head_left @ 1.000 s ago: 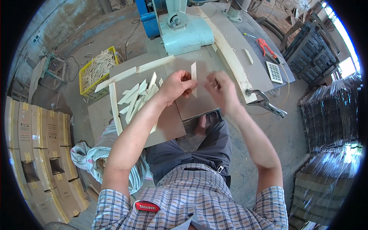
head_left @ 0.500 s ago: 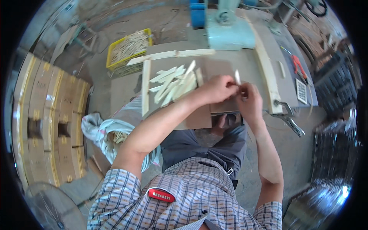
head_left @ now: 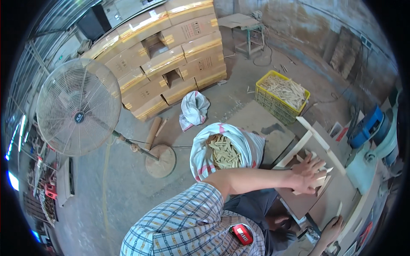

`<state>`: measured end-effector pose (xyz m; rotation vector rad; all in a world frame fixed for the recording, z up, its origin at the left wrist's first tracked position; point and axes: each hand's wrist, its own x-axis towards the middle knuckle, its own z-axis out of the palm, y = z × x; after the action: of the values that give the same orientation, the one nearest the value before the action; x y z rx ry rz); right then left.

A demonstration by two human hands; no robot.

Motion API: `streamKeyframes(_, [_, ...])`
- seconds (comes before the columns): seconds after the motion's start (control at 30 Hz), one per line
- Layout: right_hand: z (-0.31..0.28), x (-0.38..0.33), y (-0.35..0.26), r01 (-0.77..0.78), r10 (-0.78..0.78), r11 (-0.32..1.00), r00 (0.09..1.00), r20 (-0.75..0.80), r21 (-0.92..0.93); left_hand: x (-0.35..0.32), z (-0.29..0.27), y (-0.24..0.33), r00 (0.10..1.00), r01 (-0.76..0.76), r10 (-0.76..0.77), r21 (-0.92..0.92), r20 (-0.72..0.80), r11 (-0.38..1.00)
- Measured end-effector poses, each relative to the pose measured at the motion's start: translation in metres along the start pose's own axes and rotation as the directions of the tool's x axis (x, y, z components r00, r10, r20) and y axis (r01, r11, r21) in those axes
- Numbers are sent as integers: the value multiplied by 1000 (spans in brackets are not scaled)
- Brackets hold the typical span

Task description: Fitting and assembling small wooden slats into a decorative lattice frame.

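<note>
My left hand [head_left: 308,174] lies with fingers spread over a pile of pale wooden strips [head_left: 323,186] on the brown work table [head_left: 294,204]. The hand covers much of the pile. Nearer the table's front, my right hand [head_left: 332,230] is closed on one thin wooden strip [head_left: 339,209], whose tip points up past the fingers. Wooden rails [head_left: 294,148] border the pile on its left and far sides.
A teal machine [head_left: 361,168] with a blue motor [head_left: 367,126] stands beyond the table. Left of me is a white sack [head_left: 200,154] of wood pieces. Farther off are a yellow crate [head_left: 259,90], stacked cardboard boxes [head_left: 200,64] and a pedestal fan [head_left: 79,100].
The view has swung to the left. My left hand has left my right hand's side and is now over the pile. A strip still shows in my right hand.
</note>
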<state>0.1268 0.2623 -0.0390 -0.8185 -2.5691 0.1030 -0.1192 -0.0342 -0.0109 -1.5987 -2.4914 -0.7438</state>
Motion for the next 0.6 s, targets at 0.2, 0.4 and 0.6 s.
streamKeyframes(0.2, [0,-6,7,65,-65,998,998,18,7,6,19,16,1000,-22,22,-62,2,998])
streamKeyframes(0.4, [-3,-9,2,54,-55,998,998,8,18,4,30,25,980,26,-30,-23,-198,999])
streamKeyframes(0.6, [-9,-1,-2,96,-95,995,993,66,-14,-9,2,31,963,178,-167,32,-212,984])
